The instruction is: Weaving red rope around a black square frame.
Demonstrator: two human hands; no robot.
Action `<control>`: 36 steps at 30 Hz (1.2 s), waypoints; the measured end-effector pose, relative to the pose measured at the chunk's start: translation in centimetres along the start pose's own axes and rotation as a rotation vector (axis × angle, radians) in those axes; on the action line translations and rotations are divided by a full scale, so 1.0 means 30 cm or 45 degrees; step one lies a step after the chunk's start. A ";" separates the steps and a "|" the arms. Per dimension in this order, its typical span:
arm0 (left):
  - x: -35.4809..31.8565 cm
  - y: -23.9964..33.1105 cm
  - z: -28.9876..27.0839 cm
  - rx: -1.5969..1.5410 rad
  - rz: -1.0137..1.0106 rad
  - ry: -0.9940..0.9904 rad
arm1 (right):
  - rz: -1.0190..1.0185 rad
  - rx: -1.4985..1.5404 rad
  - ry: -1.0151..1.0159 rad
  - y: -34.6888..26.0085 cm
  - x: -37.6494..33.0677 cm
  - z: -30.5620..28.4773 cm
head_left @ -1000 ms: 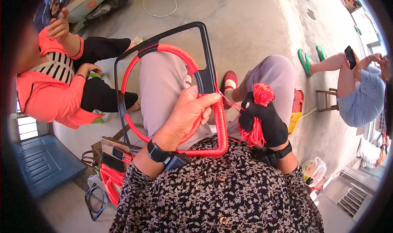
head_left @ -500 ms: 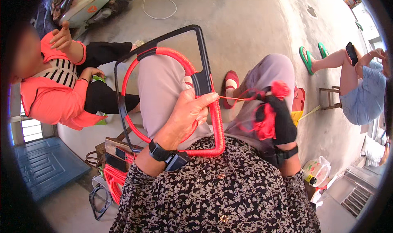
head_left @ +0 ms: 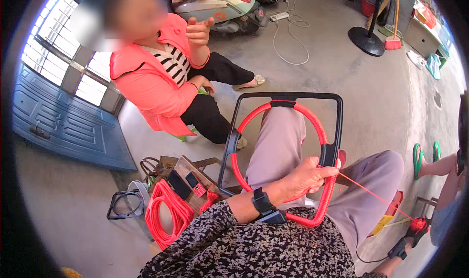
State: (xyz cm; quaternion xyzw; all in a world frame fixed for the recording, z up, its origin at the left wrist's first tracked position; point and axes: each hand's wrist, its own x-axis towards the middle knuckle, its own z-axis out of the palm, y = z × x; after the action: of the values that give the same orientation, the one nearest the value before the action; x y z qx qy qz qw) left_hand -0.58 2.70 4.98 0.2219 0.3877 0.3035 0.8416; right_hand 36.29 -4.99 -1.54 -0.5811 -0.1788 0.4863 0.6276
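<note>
Red cord covers the lower right side and bottom corner of a black frame (head_left: 340,113), whose top and left side are bare. Inside it sits a ring (head_left: 317,124), wrapped red between black joints at its top, left and right. The frame stands over the wearer's lap, its bottom edge by the floral blouse (head_left: 273,251). The left hand (head_left: 309,176) grasps the wrapped right side, fingers curled round, thumb lying across it just below the black joint. From beside that thumb a taut strand (head_left: 373,195) runs down to the right, over the thigh, to the right hand (head_left: 415,233). This hand wears a black glove and is stretched far out at the lower right, closed on a red bundle (head_left: 418,224); its separate fingers are too small to make out.

Left of the lap, a board (head_left: 184,166) carries a dark phone (head_left: 179,184) and a smaller red one (head_left: 196,184). Beside it are stacked red frames (head_left: 167,214), and farther left a dark frame (head_left: 115,213). Beyond, a co-worker in a coral jacket (head_left: 146,102) sits with one hand raised, near a scooter (head_left: 220,9).
</note>
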 end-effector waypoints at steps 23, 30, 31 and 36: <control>0.113 -0.100 -0.035 -0.229 0.375 0.061 | -0.410 -1.379 -1.578 0.128 -0.108 0.379; 0.112 -0.126 -0.106 0.074 0.445 0.199 | 0.048 -0.399 -1.231 0.324 -0.011 0.611; 0.110 -0.126 -0.104 0.130 0.526 0.263 | 0.042 -0.397 -1.242 0.308 0.000 0.613; 0.068 -0.112 -0.053 0.646 1.199 0.753 | -0.344 -0.457 -0.460 0.164 0.017 0.623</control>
State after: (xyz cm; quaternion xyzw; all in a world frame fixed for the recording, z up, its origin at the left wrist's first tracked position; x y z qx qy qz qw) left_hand 0.36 1.92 0.94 0.4695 0.5252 0.5900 0.3945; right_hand 19.79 5.06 -1.30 -0.5577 -0.4467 0.4545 0.5318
